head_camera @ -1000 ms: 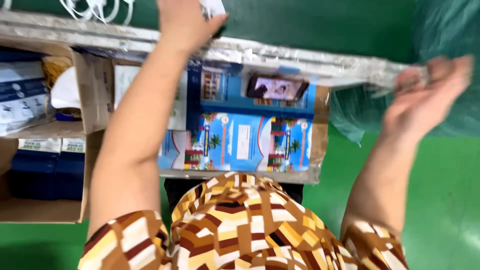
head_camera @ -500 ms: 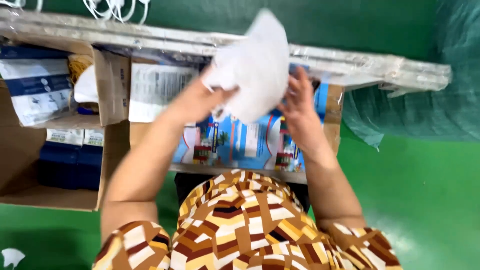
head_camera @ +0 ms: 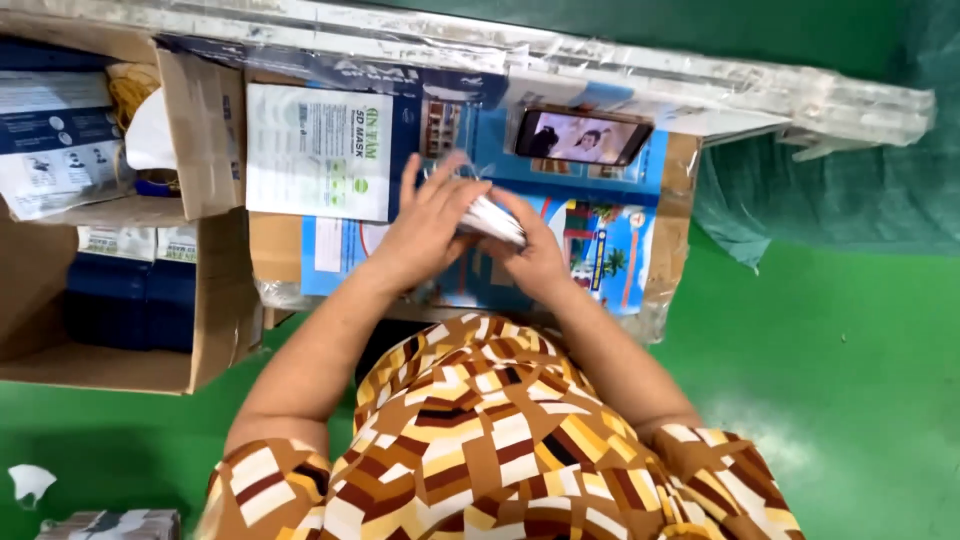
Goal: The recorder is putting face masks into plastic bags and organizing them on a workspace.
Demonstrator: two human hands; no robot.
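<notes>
Both of my hands meet over a blue printed board [head_camera: 610, 250] that lies on the work surface. My left hand [head_camera: 425, 225] lies across the top of a small white stack, seemingly folded masks [head_camera: 492, 220], with its fingers spread. My right hand [head_camera: 535, 258] grips the same stack from below and from the right. The stack is flat and thin, and my fingers hide much of it. My patterned brown, white and yellow sleeves fill the lower part of the view.
A phone [head_camera: 580, 137] showing a video lies on the board beyond my hands. A white printed packet [head_camera: 320, 150] lies to the left. An open cardboard box [head_camera: 215, 330] with dark blue cartons stands at far left. Green plastic sheeting [head_camera: 830, 200] hangs at right above the green floor.
My arms were raised and spread apart, then they held up a large white piece together. Now both hands are lower, closed around the small white stack over the board.
</notes>
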